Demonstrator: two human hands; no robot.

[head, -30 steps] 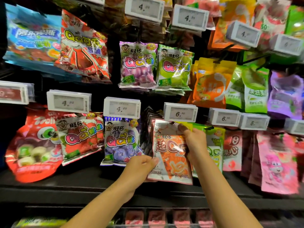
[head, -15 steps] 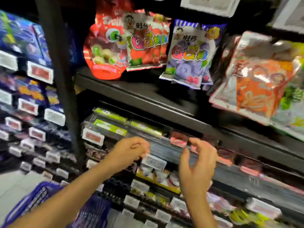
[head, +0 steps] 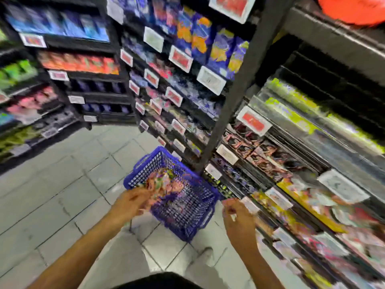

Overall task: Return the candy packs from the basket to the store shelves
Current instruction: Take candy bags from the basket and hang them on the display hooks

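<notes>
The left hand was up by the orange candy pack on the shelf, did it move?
Yes. The left hand has come down from the shelf rows to the blue plastic mesh basket on the grey floor.

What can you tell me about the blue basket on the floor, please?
The blue basket is an openwork mesh, seemingly plastic, with handles folded down along its rim. It stands upright on the grey tiled floor beside the shelves. Colourful candy packs lie inside, blurred. The left hand reaches over its near rim; whether it touches is unclear.

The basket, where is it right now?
The blue basket sits on the tiled floor at lower centre of the head view, beside the shelf post, just beyond the left hand, with candy packs inside.
</notes>
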